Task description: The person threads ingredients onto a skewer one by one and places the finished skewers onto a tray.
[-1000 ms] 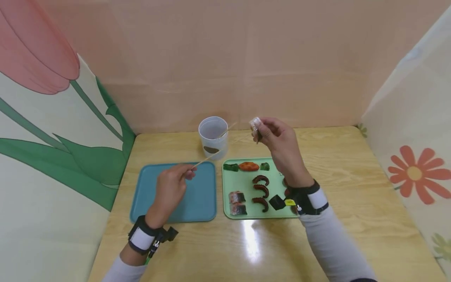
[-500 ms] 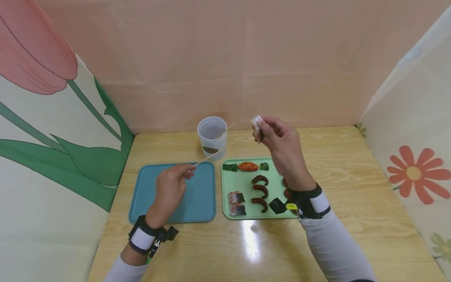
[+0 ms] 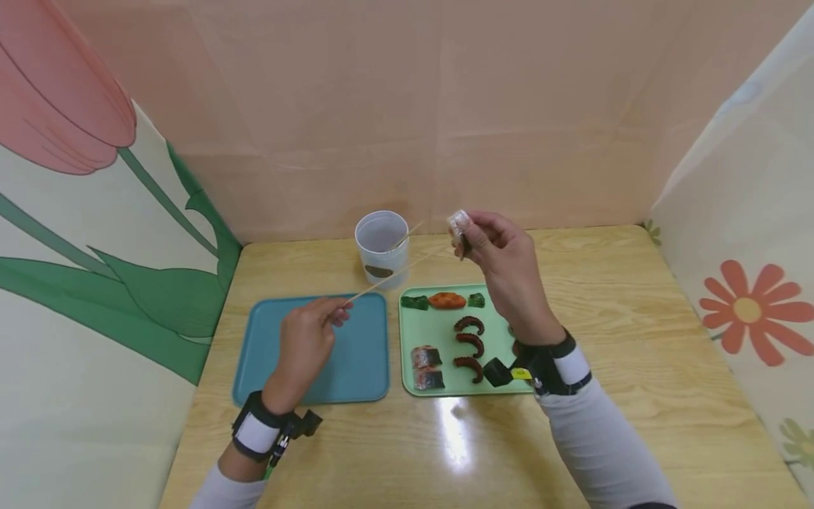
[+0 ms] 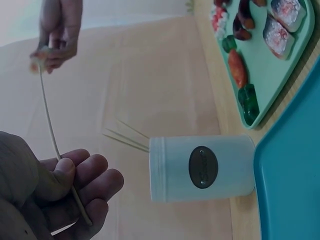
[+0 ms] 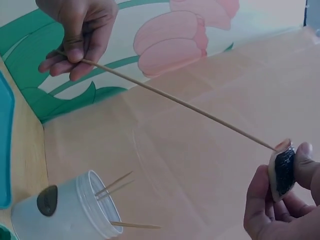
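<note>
My left hand (image 3: pixel 308 339) hovers over the blue tray (image 3: pixel 267 367) and pinches the near end of a thin wooden skewer (image 3: pixel 388 277) between thumb and fingers (image 4: pixel 75 185). The skewer (image 5: pixel 175 100) slants up to the right, and its tip touches a pale food piece with a dark skin (image 5: pixel 284 170). My right hand (image 3: pixel 502 258) pinches that piece (image 3: pixel 459 223) in the air, above the far edge of the green tray (image 3: pixel 445 332). In the left wrist view the right hand (image 4: pixel 55 35) appears far off at the skewer's (image 4: pixel 50 120) tip.
A white plastic cup (image 3: pixel 381 247) with several spare skewers stands behind the trays. The green tray carries fish slices (image 3: pixel 427 366), curled dark red pieces (image 3: pixel 470 345), green pieces (image 3: pixel 415 302) and an orange piece (image 3: pixel 447 300). Printed walls close in the wooden table (image 3: pixel 636 367) on three sides.
Both hands have stayed almost in place. The skewer tip has come up to the food piece that my right hand holds.
</note>
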A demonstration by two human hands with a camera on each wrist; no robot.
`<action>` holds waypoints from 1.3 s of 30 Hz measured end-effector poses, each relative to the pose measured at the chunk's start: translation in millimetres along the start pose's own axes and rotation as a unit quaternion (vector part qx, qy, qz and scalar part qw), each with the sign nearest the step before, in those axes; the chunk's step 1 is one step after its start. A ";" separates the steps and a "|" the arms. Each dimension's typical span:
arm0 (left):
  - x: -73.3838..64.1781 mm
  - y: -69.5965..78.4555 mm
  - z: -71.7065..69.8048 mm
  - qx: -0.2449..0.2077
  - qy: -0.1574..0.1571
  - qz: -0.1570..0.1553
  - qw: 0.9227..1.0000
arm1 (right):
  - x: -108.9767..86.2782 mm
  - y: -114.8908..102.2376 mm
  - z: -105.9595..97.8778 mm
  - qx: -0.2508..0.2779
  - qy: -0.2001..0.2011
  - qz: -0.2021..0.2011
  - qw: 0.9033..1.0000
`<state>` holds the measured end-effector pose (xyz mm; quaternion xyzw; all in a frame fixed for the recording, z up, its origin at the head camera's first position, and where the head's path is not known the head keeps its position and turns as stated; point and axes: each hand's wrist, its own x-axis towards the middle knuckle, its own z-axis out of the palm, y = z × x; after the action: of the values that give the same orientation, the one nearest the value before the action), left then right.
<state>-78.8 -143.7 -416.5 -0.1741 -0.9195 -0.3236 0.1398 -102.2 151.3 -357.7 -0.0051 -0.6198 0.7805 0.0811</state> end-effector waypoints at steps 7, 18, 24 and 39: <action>-2.4 6.5 0.5 0.034 0.011 0.033 0.999 | -5.1 1.3 2.7 -0.031 -0.005 -0.015 0.999; 6.4 35.5 10.9 0.028 0.019 0.097 0.995 | -20.4 21.0 25.8 -0.078 -0.026 0.047 0.996; 10.7 44.8 9.3 0.028 0.002 0.079 0.996 | -27.3 32.0 42.1 -0.093 -0.022 0.053 0.994; 11.6 39.7 7.5 0.009 0.024 0.050 0.998 | -26.1 64.0 30.2 -0.278 -0.214 0.101 0.931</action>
<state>-73.9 -107.2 -396.1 -0.2112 -0.9088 -0.3121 0.1791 -87.4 104.7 -415.1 0.0766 -0.8112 0.5633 -0.1374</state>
